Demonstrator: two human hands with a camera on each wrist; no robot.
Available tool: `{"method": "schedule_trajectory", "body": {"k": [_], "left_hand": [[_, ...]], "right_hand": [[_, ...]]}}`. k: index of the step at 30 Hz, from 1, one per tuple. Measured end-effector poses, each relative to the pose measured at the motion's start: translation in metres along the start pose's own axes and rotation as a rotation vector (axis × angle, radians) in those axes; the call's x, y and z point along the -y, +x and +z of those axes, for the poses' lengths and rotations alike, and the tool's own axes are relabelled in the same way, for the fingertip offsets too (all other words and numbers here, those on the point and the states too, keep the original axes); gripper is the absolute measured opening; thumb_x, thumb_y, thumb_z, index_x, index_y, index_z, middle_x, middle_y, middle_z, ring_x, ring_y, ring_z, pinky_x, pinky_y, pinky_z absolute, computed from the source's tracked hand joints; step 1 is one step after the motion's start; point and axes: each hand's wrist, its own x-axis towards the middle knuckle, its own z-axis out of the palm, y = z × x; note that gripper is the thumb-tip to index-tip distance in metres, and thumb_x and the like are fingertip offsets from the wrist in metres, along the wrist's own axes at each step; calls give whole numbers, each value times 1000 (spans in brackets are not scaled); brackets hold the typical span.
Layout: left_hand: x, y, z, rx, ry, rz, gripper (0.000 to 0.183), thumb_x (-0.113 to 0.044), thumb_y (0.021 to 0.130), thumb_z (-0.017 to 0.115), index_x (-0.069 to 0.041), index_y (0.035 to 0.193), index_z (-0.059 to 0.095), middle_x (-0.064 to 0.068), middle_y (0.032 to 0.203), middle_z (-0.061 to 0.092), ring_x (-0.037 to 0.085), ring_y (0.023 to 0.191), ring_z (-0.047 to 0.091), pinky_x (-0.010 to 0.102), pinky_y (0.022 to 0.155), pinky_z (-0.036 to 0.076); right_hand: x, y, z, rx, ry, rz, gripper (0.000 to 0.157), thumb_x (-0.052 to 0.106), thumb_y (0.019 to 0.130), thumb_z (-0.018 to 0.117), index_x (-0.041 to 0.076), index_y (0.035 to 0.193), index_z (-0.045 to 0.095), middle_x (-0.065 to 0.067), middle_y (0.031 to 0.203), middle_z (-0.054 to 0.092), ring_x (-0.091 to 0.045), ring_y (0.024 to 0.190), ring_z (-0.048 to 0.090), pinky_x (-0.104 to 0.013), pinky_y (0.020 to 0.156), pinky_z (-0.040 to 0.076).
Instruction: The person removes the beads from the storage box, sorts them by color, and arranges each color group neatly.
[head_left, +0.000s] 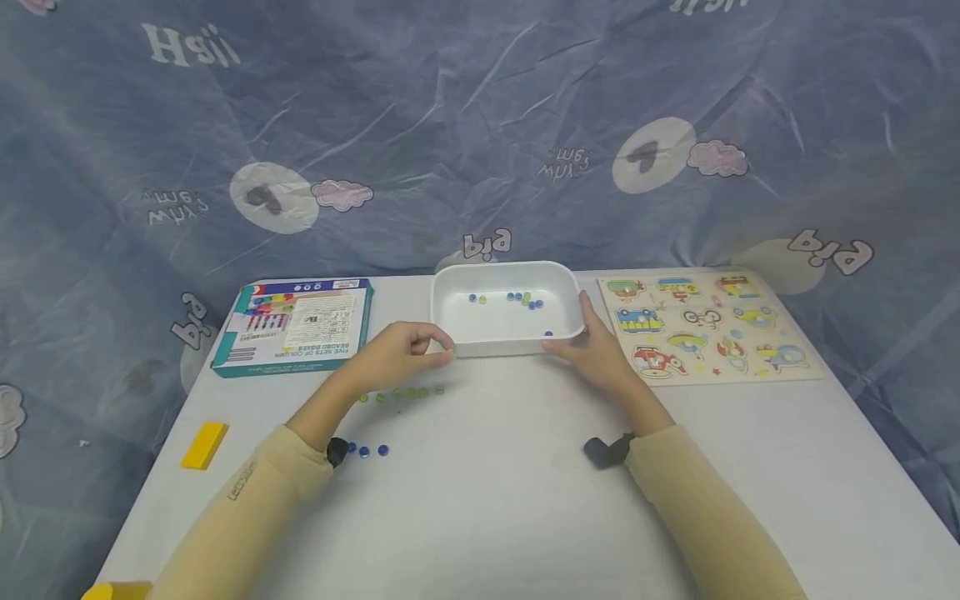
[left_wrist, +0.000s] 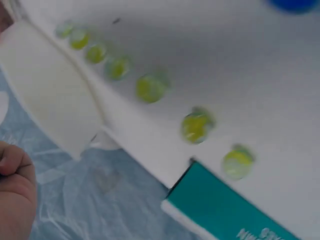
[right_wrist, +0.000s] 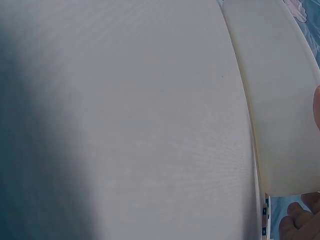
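At the near left corner of the white tray (head_left: 498,348), the left hand (head_left: 397,354) had its thumb and finger drawn together in a pinch, apparently on a small green bead, though the tips were too small to be certain. The right hand (head_left: 596,354) gripped the tray at its near right corner, thumb on the near wall and fingers along the right side. Inside the tray lay several blue beads (head_left: 511,297) and a few green ones, scattered loosely. On the table (head_left: 480,500), a row of green beads (left_wrist: 151,88) ran in front of the tray and to its left, and three blue beads (head_left: 364,452) sat farther out from it on the same side, close to the left sleeve (head_left: 296,462). The step in hand seemed to be moving beads between tray and table, one at a time; which way they went could not be told. The next move called for a firm pinch clear of the tray's rim and a steady right hand, as round beads could easily roll.
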Motion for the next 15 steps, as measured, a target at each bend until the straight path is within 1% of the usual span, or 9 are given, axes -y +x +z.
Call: {"method": "schedule_trajectory", "body": {"k": [3, 6, 9, 12, 14, 15], "left_hand": [[12, -2, 10, 14, 35, -42, 17, -35, 86, 68, -26, 100, 69, -3, 52, 30, 13, 48, 29, 25, 49, 32], [20, 1, 21, 36, 65, -65, 14, -35, 85, 69, -28, 97, 68, -3, 49, 34, 12, 45, 32, 23, 46, 30], [25, 6, 30, 38, 88, -76, 12, -33, 84, 70, -28, 95, 68, -3, 49, 36, 11, 44, 32, 23, 45, 29], [29, 12, 37, 27, 112, -92, 11, -31, 83, 71, -28, 93, 69, -2, 51, 39, 12, 46, 34, 25, 49, 33], [30, 14, 42, 22, 129, -110, 9, -32, 83, 71, -28, 91, 69, -4, 58, 48, 12, 54, 42, 27, 57, 39], [30, 15, 43, 21, 143, -120, 9, -32, 82, 72, -29, 90, 69, -6, 64, 54, 11, 60, 48, 28, 63, 43]], "right_hand": [[-1, 0, 0, -4, 0, -3, 116, 67, 69, 68, 35, 149, -9, 0, 160, 3, -31, 147, 7, -56, 115, 13], [-1, 0, 0, -10, -6, -6, 116, 66, 69, 69, 34, 150, -9, 0, 160, 3, -31, 147, 8, -57, 115, 13], [-1, 1, 0, -10, -14, -1, 117, 67, 69, 69, 34, 149, -9, -1, 160, 4, -32, 147, 8, -57, 115, 13], [-1, 1, -1, -5, -15, 2, 118, 69, 68, 68, 34, 149, -10, -1, 160, 3, -32, 147, 8, -56, 115, 13], [0, 1, -1, -1, -10, 1, 118, 69, 68, 68, 34, 149, -10, -1, 160, 3, -31, 147, 7, -56, 115, 12], [0, 1, -1, 1, -9, 1, 118, 69, 68, 68, 33, 150, -10, 0, 160, 2, -31, 147, 7, -55, 116, 12]]}}
